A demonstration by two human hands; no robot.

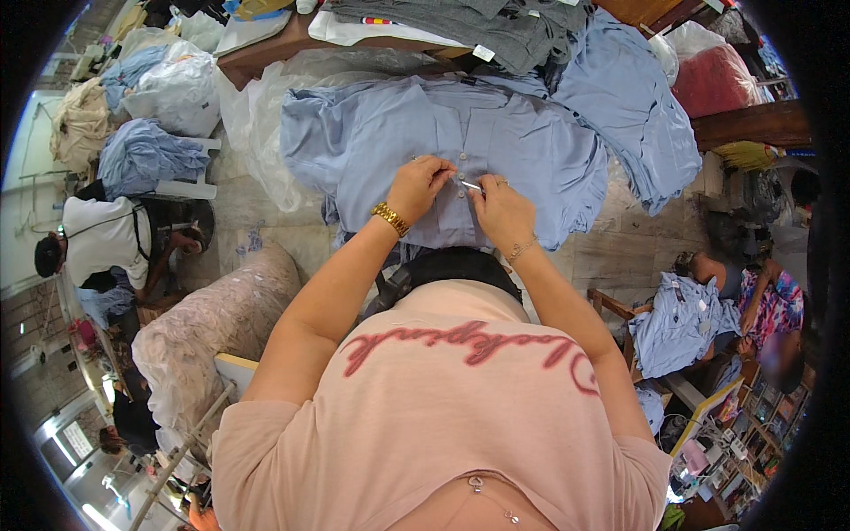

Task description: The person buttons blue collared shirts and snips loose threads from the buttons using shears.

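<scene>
A light blue shirt (pixel 372 142) lies spread out in front of me, its buttoned placket (pixel 462 155) running down the middle. Over the placket, my left hand (pixel 421 190) is closed in a pinch, fingertips beside a small button; whatever they grip is too small to make out. My right hand (pixel 505 212) is closed around a slim, whitish tool (pixel 472 186), its tip pointing at the placket close to the left fingertips. Most of the tool is hidden inside the right hand, so its kind does not show.
Grey folded garments (pixel 522 35) are piled beyond the shirt. More blue garments (pixel 629 106) hang at the far right. A large wrapped bundle (pixel 217 332) stands at my left. One person (pixel 106 230) sits at left; another (pixel 770 301) at right has blue cloth (pixel 682 323) beside them.
</scene>
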